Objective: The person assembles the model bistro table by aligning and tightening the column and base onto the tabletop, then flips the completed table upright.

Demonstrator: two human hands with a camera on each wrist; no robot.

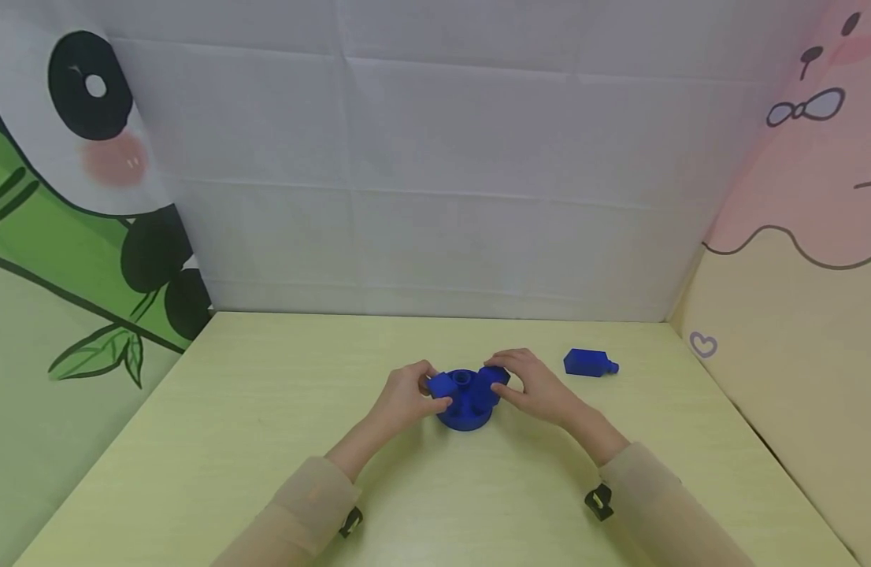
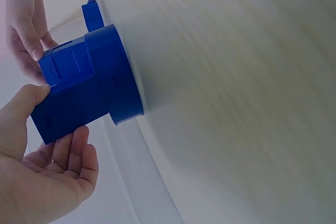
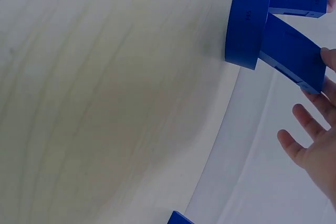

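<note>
A round blue base [image 1: 465, 421] sits on the table, with a hollow round socket [image 1: 461, 378] showing on top in the head view. Two blue blocks stand in it, side by side. My left hand [image 1: 405, 398] pinches the left blue block [image 1: 442, 385] near its top, thumb on one side and fingers on the other. At the right, my right hand [image 1: 538, 387] grips the other blue block [image 3: 294, 53] by its upper end. That block leans outward from the base in the right wrist view. The blocks' lower ends are hidden inside the base.
Another blue block with a narrow peg end [image 1: 587, 362] lies on its side at the back right of the table. The pale yellow table [image 1: 251, 441] meets a white back wall [image 1: 435, 236]. Side walls with cartoon drawings flank it.
</note>
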